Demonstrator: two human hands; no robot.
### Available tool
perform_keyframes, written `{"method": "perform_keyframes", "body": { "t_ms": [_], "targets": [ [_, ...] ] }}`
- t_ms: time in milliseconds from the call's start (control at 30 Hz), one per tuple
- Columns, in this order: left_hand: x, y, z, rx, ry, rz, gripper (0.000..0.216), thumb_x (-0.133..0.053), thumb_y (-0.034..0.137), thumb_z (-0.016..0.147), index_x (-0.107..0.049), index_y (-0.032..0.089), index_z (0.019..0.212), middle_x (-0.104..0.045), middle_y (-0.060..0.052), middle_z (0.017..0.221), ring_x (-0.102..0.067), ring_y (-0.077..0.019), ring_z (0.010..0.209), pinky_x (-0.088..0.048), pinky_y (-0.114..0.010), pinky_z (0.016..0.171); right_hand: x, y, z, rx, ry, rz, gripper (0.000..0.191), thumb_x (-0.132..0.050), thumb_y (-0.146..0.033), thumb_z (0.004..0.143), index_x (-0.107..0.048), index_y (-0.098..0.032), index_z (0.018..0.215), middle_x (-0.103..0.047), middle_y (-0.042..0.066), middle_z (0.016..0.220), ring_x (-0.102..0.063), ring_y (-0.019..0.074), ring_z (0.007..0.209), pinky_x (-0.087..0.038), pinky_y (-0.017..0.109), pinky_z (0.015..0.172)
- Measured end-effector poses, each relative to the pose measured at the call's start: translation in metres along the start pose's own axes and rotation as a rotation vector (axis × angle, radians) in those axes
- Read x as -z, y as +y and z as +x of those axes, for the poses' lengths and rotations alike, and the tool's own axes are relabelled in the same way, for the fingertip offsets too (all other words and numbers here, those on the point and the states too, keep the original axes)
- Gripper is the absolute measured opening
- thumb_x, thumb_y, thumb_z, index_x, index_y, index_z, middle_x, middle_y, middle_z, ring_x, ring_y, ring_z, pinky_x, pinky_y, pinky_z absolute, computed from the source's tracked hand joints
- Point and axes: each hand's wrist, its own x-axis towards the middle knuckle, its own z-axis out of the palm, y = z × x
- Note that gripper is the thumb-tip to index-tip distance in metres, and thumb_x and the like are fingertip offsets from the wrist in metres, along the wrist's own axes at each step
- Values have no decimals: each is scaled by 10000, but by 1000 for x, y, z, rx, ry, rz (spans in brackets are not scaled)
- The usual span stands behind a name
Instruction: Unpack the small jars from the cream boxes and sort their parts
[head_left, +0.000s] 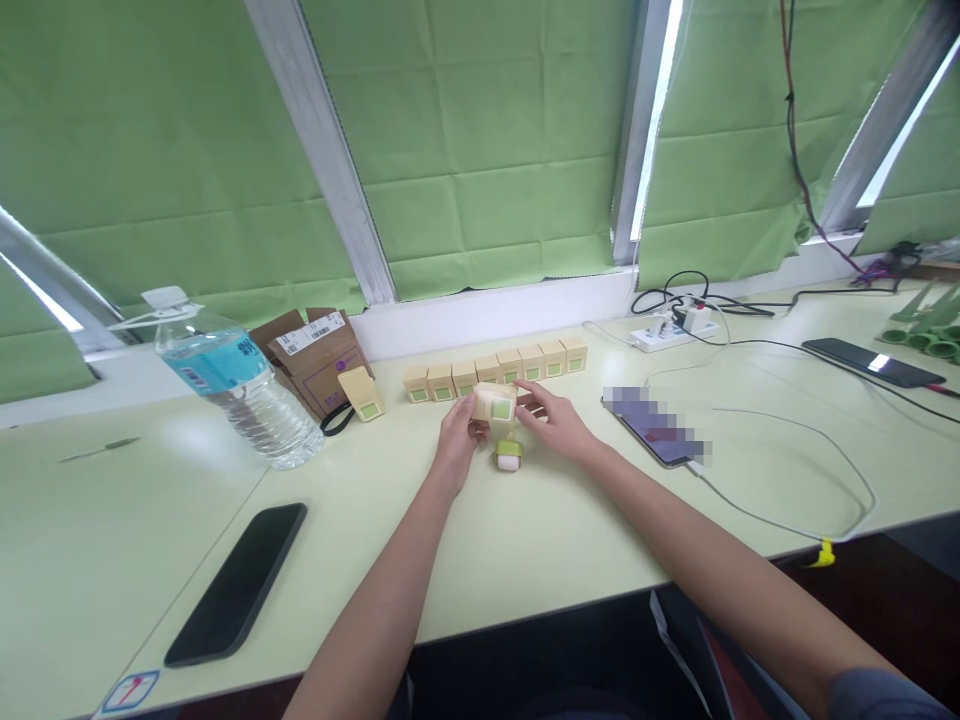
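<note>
A small cream cardboard box (pixel 495 404) with a green square on its front is held up between my two hands. My left hand (pixel 456 438) grips its left side, fingers curled underneath. My right hand (pixel 555 420) holds the right side, its fingers near the top corner and the thumb low. Just below the box, a small green and white block-shaped item (pixel 508 457) sits on the table; its kind is not clear. Behind my hands stands a row of several similar cream boxes (pixel 532 362). Another cream piece with a green square (pixel 362 394) leans upright at the left.
A large water bottle (pixel 240 380) tilts beside an opened brown carton (pixel 319 360). One black phone (pixel 238 585) lies front left; another phone (pixel 652 425) with a white cable lies right. Farther back are a power strip (pixel 667 332), a third phone (pixel 874 362) and green parts (pixel 926 325).
</note>
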Motion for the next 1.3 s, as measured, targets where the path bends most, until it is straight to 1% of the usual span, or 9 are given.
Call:
{"method": "perform_keyframes", "body": {
  "t_ms": [100,267,500,733,833,967,1133,1200,1300],
  "targets": [
    [0,2,0,-2,-30,-39,421,-757,496,776,-648,167,1015,-580,13,720,-514,-96,603,-398,-238,581,0,0,0,7,1,-9,476,-550,-327,946,-513,-272,1417,-740,61,1126,-706,193,953,-594,375,856],
    [3,1,1,15,-52,-83,472,-785,443,762,-655,166,1122,-576,18,717,-522,-89,606,-400,-233,599,0,0,0,-3,-1,-16,451,-523,-316,952,-520,-263,1400,-742,65,1112,-703,197,971,-581,373,862],
    [4,-2,2,-3,-42,-54,469,-783,468,769,-681,159,1107,-573,18,727,-514,-80,617,-403,-235,617,1,-3,-1,1,-20,-30,427,-532,-311,935,-526,-238,1355,-740,65,1066,-696,189,924,-568,377,876],
    [5,-2,1,-32,-16,7,476,-765,511,774,-697,169,1097,-530,29,693,-479,-72,592,-384,-218,577,0,-3,-2,17,-25,-46,419,-538,-304,926,-520,-255,1342,-735,48,1056,-692,185,892,-563,375,869],
    [7,-5,3,-62,1,92,479,-731,546,793,-694,179,1100,-569,14,746,-488,-73,588,-388,-220,563,0,-2,-1,21,-23,-56,425,-544,-320,922,-520,-254,1341,-733,46,1042,-684,182,864,-560,380,867],
    [8,-9,6,-90,30,197,508,-694,590,806,-690,200,1131,-644,-19,885,-518,-75,580,-403,-232,560,0,-1,-1,13,-4,-72,430,-557,-322,910,-529,-256,1335,-733,46,1035,-682,185,857,-556,381,863],
    [5,-7,4,-101,49,260,551,-701,585,801,-672,206,1199,-694,-65,1057,-599,-97,614,-406,-232,552,0,-4,-2,11,-9,-84,425,-557,-333,910,-534,-254,1327,-729,42,1033,-672,177,849,-555,375,862],
    [5,-6,3,-109,33,255,545,-710,561,805,-663,208,1217,-693,-77,1113,-640,-116,679,-439,-231,589,0,-6,-2,17,-11,-81,427,-555,-329,912,-533,-248,1331,-723,47,1044,-667,178,863,-553,377,873],
    [5,-6,2,-123,21,186,520,-749,503,792,-666,201,1206,-673,-88,1183,-668,-151,872,-514,-252,735,0,-5,-3,17,-27,-55,436,-528,-318,929,-522,-249,1360,-712,53,1078,-668,187,920,-551,383,892]
  ]
}}
